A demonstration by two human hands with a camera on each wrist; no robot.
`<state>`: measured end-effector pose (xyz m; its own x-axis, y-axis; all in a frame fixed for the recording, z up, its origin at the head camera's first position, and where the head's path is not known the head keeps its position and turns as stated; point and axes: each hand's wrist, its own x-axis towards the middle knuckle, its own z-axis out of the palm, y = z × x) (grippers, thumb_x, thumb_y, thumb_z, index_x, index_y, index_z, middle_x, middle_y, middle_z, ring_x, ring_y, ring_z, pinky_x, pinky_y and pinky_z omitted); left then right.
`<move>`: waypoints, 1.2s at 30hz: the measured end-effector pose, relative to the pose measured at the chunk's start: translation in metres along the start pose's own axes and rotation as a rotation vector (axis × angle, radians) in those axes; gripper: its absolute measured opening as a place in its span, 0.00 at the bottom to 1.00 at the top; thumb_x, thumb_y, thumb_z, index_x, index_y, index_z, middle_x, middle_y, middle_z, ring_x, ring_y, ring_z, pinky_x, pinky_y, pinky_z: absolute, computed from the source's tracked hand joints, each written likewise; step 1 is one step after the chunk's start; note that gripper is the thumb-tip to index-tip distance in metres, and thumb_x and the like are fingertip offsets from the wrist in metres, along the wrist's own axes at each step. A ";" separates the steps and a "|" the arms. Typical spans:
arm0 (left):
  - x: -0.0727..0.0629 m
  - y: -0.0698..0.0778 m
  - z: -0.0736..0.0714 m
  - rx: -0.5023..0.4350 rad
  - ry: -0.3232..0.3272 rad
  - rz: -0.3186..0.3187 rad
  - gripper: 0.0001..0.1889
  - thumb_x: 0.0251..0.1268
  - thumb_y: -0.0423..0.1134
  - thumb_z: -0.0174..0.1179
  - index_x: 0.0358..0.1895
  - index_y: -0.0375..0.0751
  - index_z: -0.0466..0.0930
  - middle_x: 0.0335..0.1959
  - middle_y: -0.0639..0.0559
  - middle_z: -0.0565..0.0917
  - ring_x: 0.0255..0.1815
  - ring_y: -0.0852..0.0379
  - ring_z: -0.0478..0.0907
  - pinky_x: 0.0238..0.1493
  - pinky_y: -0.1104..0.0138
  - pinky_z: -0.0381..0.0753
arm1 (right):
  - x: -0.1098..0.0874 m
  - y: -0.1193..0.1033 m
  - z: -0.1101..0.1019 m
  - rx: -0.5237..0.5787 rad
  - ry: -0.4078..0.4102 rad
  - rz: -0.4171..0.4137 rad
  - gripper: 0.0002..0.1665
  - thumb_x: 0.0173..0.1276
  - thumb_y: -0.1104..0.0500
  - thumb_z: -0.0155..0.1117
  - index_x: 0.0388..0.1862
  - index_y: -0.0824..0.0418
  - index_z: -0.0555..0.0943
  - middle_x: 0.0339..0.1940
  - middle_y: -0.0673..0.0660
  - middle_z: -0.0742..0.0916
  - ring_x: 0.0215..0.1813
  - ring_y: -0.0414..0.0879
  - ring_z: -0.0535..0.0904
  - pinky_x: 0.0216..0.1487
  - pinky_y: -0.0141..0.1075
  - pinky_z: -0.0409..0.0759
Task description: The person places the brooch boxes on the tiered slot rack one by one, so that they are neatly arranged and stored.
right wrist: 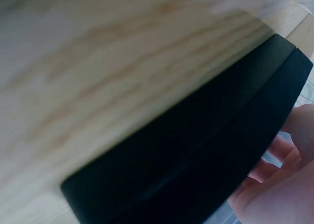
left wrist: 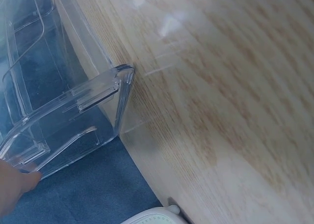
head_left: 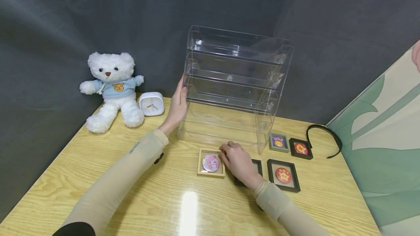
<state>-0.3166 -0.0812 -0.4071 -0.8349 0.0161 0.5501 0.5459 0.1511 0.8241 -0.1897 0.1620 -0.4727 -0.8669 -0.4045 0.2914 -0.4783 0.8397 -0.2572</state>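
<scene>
A clear acrylic display rack (head_left: pixel 226 83) with several tiers stands at the back of the table. My left hand (head_left: pixel 177 106) grips its left side panel, and in the left wrist view the fingers (left wrist: pixel 19 182) lie at the panel's edge. A light wooden frame (head_left: pixel 199 163) with a round pink badge (head_left: pixel 210 163) inside lies in front of the rack. With curled fingers, my right hand (head_left: pixel 237 161) pinches the upper right edge of this frame. Under the right hand lies a black frame (head_left: pixel 257 166), partly hidden; its dark side (right wrist: pixel 196 135) fills much of the right wrist view.
To the right lie a black frame with a red badge (head_left: pixel 283 175), a grey-green frame (head_left: pixel 279 143), a smaller black frame (head_left: pixel 301 148) and a black headband (head_left: pixel 328 128). A white teddy bear (head_left: pixel 113 90) and a white alarm clock (head_left: pixel 151 103) are at the back left.
</scene>
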 end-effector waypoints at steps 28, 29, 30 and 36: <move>0.002 -0.022 -0.001 0.020 0.005 0.026 0.28 0.91 0.32 0.35 0.87 0.34 0.49 0.87 0.41 0.55 0.86 0.45 0.53 0.85 0.63 0.50 | 0.010 0.020 -0.027 0.506 -0.197 -0.072 0.14 0.81 0.67 0.62 0.60 0.72 0.85 0.54 0.63 0.89 0.50 0.53 0.87 0.52 0.44 0.88; 0.002 -0.022 0.000 0.020 0.009 0.031 0.28 0.91 0.32 0.35 0.87 0.33 0.49 0.87 0.40 0.55 0.86 0.44 0.53 0.85 0.62 0.50 | 0.010 0.020 -0.027 0.519 -0.193 -0.073 0.14 0.81 0.67 0.63 0.60 0.72 0.85 0.54 0.63 0.89 0.51 0.53 0.87 0.53 0.45 0.88; 0.002 -0.021 0.000 0.021 0.014 0.036 0.28 0.90 0.31 0.35 0.87 0.32 0.49 0.87 0.39 0.55 0.86 0.42 0.53 0.85 0.62 0.50 | 0.011 0.021 -0.028 0.530 -0.188 -0.078 0.14 0.81 0.67 0.63 0.60 0.72 0.85 0.55 0.63 0.89 0.51 0.53 0.87 0.54 0.45 0.88; -0.001 0.004 0.000 0.005 0.011 0.023 0.27 0.89 0.28 0.34 0.85 0.26 0.48 0.86 0.32 0.54 0.86 0.37 0.51 0.85 0.62 0.49 | 0.012 0.022 -0.033 0.548 -0.156 -0.084 0.14 0.82 0.65 0.63 0.59 0.71 0.86 0.54 0.61 0.89 0.50 0.52 0.87 0.52 0.43 0.89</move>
<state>-0.3140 -0.0808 -0.4045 -0.8216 0.0085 0.5701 0.5642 0.1561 0.8107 -0.2060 0.1875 -0.4442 -0.8135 -0.5452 0.2025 -0.5130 0.5086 -0.6914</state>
